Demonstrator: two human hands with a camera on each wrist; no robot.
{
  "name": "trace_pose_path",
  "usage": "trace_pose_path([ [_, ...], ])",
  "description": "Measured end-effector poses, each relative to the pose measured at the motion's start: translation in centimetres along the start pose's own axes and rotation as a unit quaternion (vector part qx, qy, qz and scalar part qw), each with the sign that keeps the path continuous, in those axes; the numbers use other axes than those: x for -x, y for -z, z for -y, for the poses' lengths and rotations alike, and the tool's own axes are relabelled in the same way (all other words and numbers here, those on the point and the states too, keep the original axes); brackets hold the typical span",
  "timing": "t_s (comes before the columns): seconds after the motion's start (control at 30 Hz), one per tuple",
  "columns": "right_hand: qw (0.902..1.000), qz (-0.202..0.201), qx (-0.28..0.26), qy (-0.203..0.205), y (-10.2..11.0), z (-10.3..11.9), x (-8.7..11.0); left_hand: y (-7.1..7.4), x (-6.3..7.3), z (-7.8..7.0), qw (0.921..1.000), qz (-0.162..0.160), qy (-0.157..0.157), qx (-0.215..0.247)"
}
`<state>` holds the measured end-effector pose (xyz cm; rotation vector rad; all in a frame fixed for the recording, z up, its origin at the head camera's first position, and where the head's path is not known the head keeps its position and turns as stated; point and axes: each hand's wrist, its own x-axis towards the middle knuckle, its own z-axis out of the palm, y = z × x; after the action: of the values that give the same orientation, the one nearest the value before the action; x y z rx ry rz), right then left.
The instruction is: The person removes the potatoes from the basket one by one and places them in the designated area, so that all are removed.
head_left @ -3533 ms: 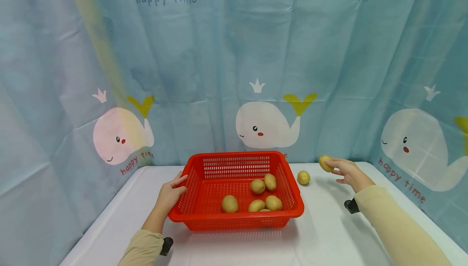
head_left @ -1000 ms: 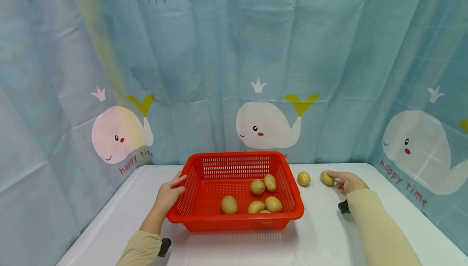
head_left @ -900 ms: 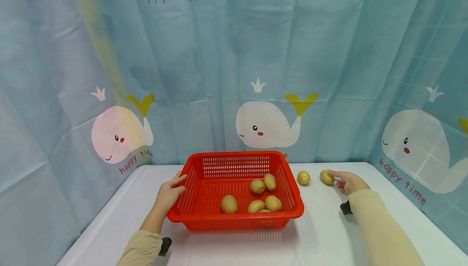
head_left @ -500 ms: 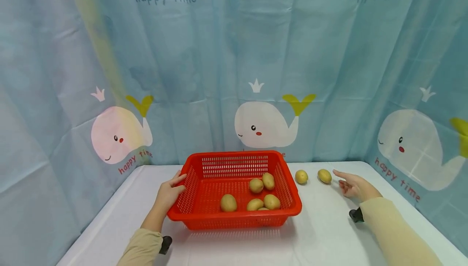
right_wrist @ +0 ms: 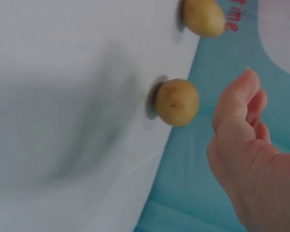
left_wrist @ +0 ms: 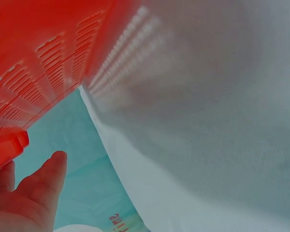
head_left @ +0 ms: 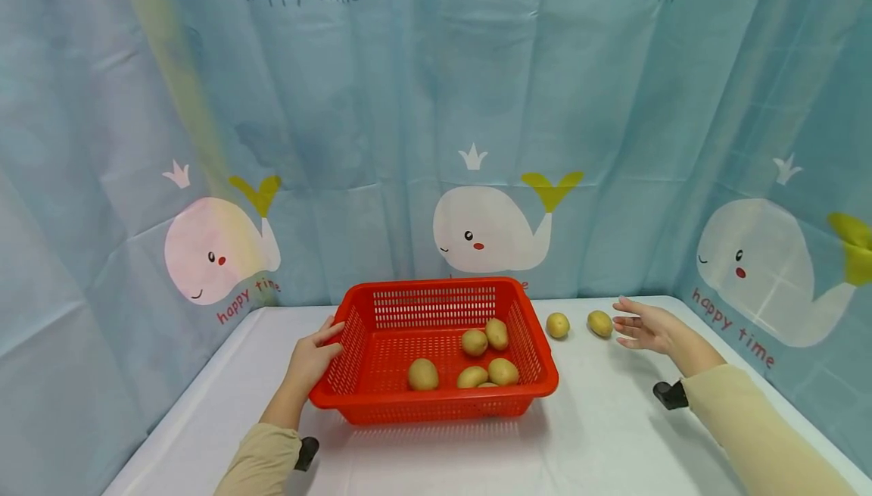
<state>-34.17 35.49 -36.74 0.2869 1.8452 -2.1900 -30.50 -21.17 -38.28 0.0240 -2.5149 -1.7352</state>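
Observation:
My left hand point(head_left: 309, 363) holds the left rim of a red plastic basket point(head_left: 409, 397), thumb and fingers at the edge. In the left wrist view, fingers point(left_wrist: 43, 183) show by the rim, and part of the hand is out of frame. Several potatoes point(head_left: 423, 375) lie inside the basket, mostly on its right side. My right hand point(head_left: 647, 327) is empty, fingers extended, just right of a potato point(head_left: 600, 323) on the table. A second potato point(head_left: 558, 325) sits between that one and the basket. The right wrist view shows a gap between the hand point(right_wrist: 251, 145) and the nearer potato point(right_wrist: 177, 102).
A white-covered table point(head_left: 599, 435) carries the basket and potatoes. Behind it and along the sides hangs a blue curtain point(head_left: 381, 140) printed with whales. A dark device point(head_left: 671, 395) is strapped at the right wrist, another point(head_left: 308, 453) at the left.
The right hand lowered a potato onto the table right of the other one, released it and drew back rightward, fingers spreading. The left hand has stayed at the basket rim.

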Motion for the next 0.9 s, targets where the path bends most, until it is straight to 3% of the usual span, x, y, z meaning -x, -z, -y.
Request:
trace_pose_path([
  [0.27, 0.9972, 0.064, 0.024, 0.031, -1.7, 1.1, 1.2, 0.1, -0.2, 0.2, 1.0000, -0.002, 0.002, -0.002],
  [0.57, 0.9915, 0.087, 0.083, 0.049, -3.3, 2.0, 1.9, 0.1, -0.1, 0.2, 1.0000, -0.003, 0.000, 0.005],
  [0.9, 0.9719, 0.120, 0.185, 0.083, -6.0, 3.5, 3.0, 0.0, -0.1, 0.1, 1.0000, -0.007, -0.002, 0.005],
])
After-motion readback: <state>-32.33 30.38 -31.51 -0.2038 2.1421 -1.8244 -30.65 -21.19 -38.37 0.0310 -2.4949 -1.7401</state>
